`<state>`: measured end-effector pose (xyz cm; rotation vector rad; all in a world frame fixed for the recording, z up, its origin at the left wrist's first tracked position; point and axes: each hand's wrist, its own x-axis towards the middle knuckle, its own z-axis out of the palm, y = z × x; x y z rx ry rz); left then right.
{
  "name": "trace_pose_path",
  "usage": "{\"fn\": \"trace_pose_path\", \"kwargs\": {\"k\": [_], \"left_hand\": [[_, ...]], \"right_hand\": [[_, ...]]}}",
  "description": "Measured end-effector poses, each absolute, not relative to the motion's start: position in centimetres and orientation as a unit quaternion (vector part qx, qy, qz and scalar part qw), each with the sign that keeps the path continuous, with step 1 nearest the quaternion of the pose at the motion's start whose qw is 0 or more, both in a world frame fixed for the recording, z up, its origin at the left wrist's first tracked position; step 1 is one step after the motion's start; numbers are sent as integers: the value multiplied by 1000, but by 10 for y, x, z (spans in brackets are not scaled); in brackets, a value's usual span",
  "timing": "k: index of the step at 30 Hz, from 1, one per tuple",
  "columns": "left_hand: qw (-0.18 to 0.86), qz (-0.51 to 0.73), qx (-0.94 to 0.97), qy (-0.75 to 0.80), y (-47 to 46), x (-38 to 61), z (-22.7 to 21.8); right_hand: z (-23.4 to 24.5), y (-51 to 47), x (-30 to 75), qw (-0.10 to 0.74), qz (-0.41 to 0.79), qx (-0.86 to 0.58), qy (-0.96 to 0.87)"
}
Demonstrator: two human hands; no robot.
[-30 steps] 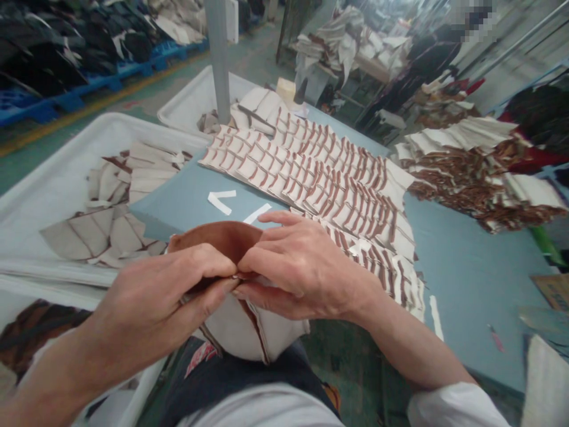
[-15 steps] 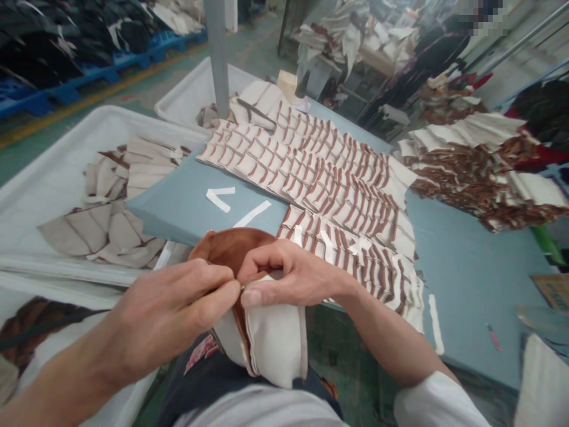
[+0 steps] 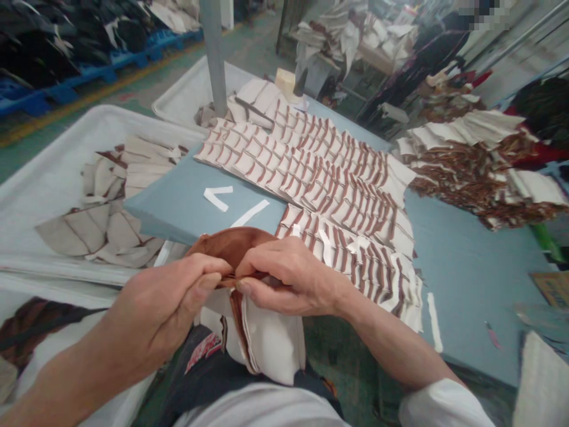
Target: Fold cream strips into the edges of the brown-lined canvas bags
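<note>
Between both hands is a sewn leather piece, brown on one face and off-white on the other, with a seam running down its front. My left hand pinches its upper edge on the left of the seam, thumb and fingers together. On the right of the seam, my right hand grips the same edge between thumb and curled fingers. The brown face curves up behind the fingers, while the off-white side hangs down over my lap. Fingertips hide part of the seam's top.
Rows of overlapping off-white and brown pieces lie on the blue-grey table. White strips lie near its left corner. A white bin holds more pieces. A metal post rises behind. Stacked pieces stand at right.
My left hand has shifted slightly left, and the fingertips of both hands have drawn apart at the seam. The seam's top edge now shows spread open between them.
</note>
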<state>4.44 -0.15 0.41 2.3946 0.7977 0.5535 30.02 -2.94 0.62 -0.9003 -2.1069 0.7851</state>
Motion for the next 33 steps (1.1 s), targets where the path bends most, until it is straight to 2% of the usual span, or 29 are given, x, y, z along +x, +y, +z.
{"fn": "trace_pose_path", "kwargs": {"k": [3, 5, 11, 13, 16, 18, 22, 26, 28, 33], "left_hand": [[302, 226, 889, 260, 6, 60, 20], [318, 234, 886, 244, 9, 67, 28], [494, 191, 820, 216, 9, 62, 19], [469, 190, 837, 208, 7, 60, 13], [353, 235, 887, 183, 5, 62, 10], [312, 268, 896, 166, 2, 63, 12], [387, 267, 864, 182, -7, 56, 14], [457, 236, 810, 280, -11, 43, 7], [437, 237, 813, 304, -9, 41, 3], [321, 297, 870, 229, 6, 42, -2]], "right_hand": [[3, -30, 301, 356, 185, -340, -850], [5, -31, 300, 361, 158, -339, -854], [22, -40, 305, 372, 256, -305, -839], [27, -44, 308, 337, 294, -313, -838], [33, -49, 311, 274, 305, -351, -842], [34, -48, 313, 259, 316, -364, -837], [29, -42, 329, 263, 325, -396, -818], [20, -40, 350, 233, 322, -456, -796], [18, -42, 354, 233, 331, -463, -788], [25, -46, 343, 291, 384, -404, -778]]}}
